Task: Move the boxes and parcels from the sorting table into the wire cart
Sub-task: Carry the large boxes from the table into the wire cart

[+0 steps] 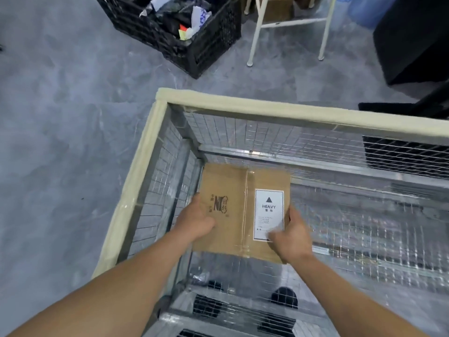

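Box [243, 210] (labelled HEAVY) sits low in the cart [145, 166], frame centre; left hand [194, 221] and right hand [291, 235] grip its sides. Table unseen, so remainder unknown.

A black crate [194, 42] stuffed with dark wrappings and scraps of white and yellow paper sits on the mottled grey floor [60, 142]. Just to its right stand the white legs of a metal frame [257, 27], brown cartons behind them. A large black block [413, 37] fills the upper right corner, a dark mat [381, 107] below it.
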